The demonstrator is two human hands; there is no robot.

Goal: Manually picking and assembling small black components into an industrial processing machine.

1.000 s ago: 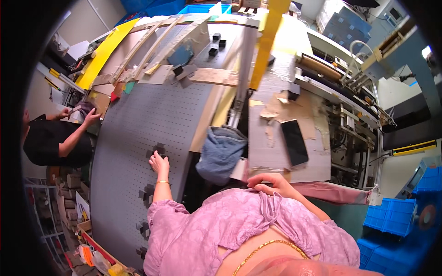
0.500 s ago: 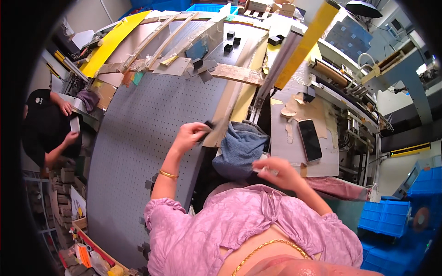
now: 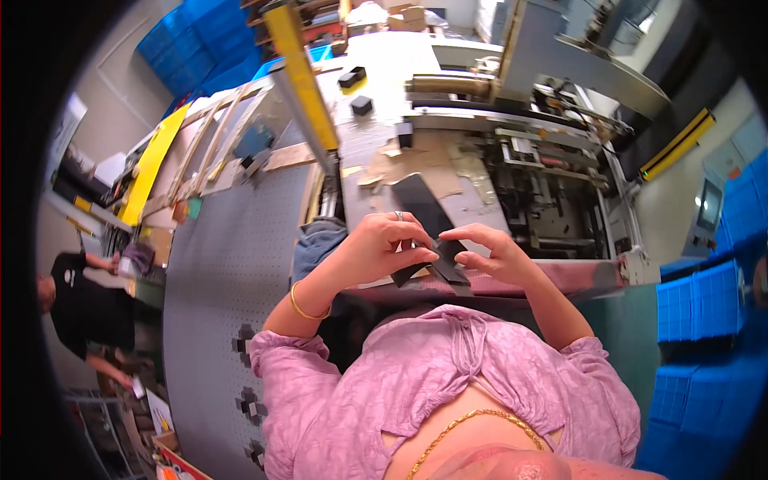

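My left hand (image 3: 392, 250) and my right hand (image 3: 490, 254) meet in front of my chest, above the near edge of the work board. Between them is a black card blank (image 3: 454, 251) with several flaps, some bent at angles. My left thumb and fingers pinch it from one side. The right thumb and forefinger close on a flap from the other side. Just beyond the fingers shows a dark flat oblong (image 3: 419, 198); whether it is part of the blank or a separate thing, I cannot tell. A blue-grey cloth (image 3: 316, 246) hangs beside my left wrist.
On my left runs a perforated grey belt (image 3: 232, 264) with black cross-shaped blanks (image 3: 251, 406) along its near side. Small black boxes (image 3: 362, 106) stand on the far surface. A post with a yellow strip (image 3: 300, 72) rises ahead. Machinery (image 3: 552, 184) lies right; a co-worker (image 3: 88, 312) stands left.
The view has turned to the right. My left hand has come from the belt's edge over to my right hand, and both are now on the black card blank.
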